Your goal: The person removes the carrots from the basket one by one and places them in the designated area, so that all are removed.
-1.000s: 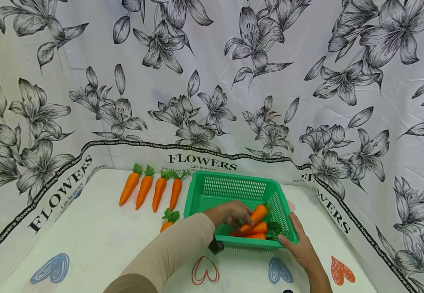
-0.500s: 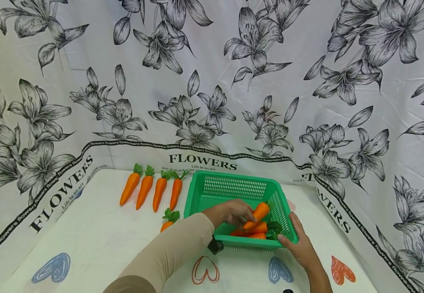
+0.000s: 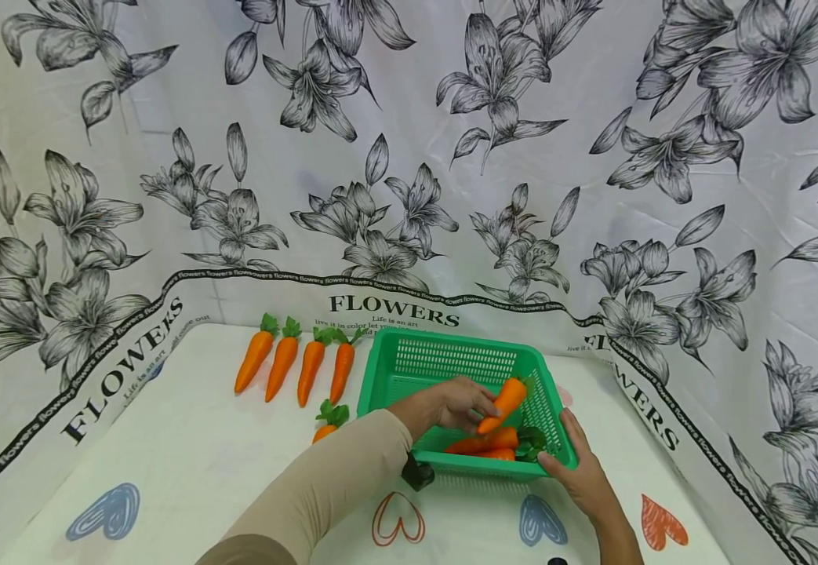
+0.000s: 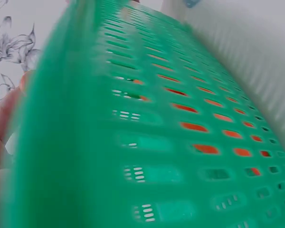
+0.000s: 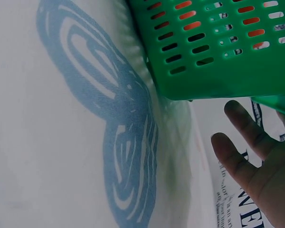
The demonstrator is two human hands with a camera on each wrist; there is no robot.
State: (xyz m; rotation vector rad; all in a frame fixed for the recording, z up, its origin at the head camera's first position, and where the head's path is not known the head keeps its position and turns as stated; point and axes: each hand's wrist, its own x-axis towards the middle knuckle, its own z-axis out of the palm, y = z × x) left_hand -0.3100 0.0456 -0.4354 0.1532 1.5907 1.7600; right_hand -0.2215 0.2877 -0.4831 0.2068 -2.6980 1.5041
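Note:
My left hand [image 3: 463,402] reaches over the front rim into a green plastic basket [image 3: 393,384] and pinches an orange carrot [image 3: 507,402] near its narrow end. The carrot slants, leafy end up and to the right. Under it, more carrots [image 3: 496,439] lie along the basket's front wall, their green leaves [image 3: 531,443] at the right. My right hand [image 3: 587,477] holds the basket's front right corner, thumb at the front rim and fingers along the side. In the left wrist view, the slotted wall [image 4: 76,142] hides most of that hand.
Left of the basket, several carrots [image 3: 311,373] lie in a row, leaves to the back. Another carrot [image 3: 325,431] lies nearer, partly behind the left sleeve [image 3: 331,479]. A flower-printed cloth [image 3: 409,212] hangs behind the white tabletop [image 3: 169,463].
The carrot in my left hand has risen a little and shifted right, apart from the carrots below it. My right hand stays on the basket corner.

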